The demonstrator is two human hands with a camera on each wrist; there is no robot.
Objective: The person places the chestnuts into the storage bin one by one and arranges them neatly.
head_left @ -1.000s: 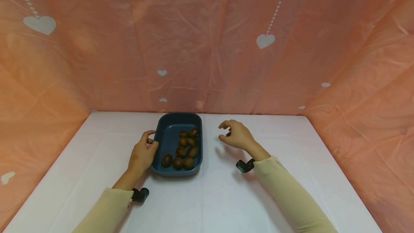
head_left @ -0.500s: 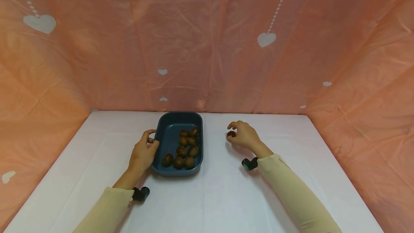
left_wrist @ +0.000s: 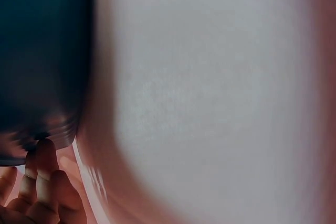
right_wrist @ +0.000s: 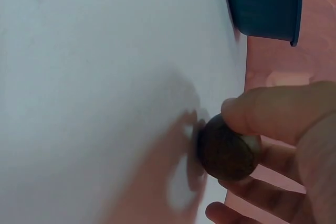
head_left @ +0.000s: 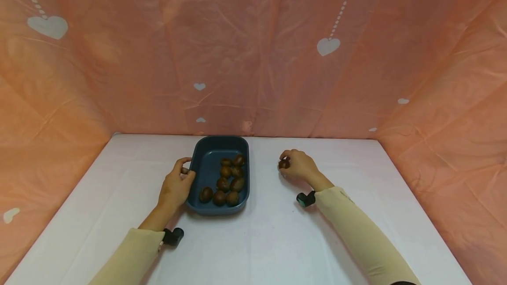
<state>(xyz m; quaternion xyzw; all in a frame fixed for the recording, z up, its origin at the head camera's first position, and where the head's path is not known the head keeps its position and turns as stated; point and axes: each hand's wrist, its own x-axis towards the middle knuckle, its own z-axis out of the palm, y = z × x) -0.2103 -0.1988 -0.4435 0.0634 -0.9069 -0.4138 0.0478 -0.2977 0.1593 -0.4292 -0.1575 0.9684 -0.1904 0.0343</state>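
A dark blue rectangular tray [head_left: 210,157] sits on the white table, with several round brown nuts [head_left: 222,184] inside, mostly along its right and near sides. My left hand [head_left: 174,188] rests against the tray's left wall, its thumb and fingertips touching the outside. In the left wrist view, fingers [left_wrist: 46,156] meet the tray's lower wall [left_wrist: 47,77]. To the right of the tray, my right hand [head_left: 299,165] pinches one round, chestnut-like brown nut [head_left: 284,163] between thumb and fingers. The right wrist view shows this nut [right_wrist: 228,150] low over the table.
The white table [head_left: 253,250] is bounded by a pink-orange cloth [head_left: 253,78] with hearts at the back and sides. In the right wrist view the tray's corner [right_wrist: 268,3] shows at the top. Each wrist carries a small black camera [head_left: 306,199].
My right hand has moved slightly right, away from the tray, and its fingers have closed on a brown nut. The left hand and the tray have stayed in place.
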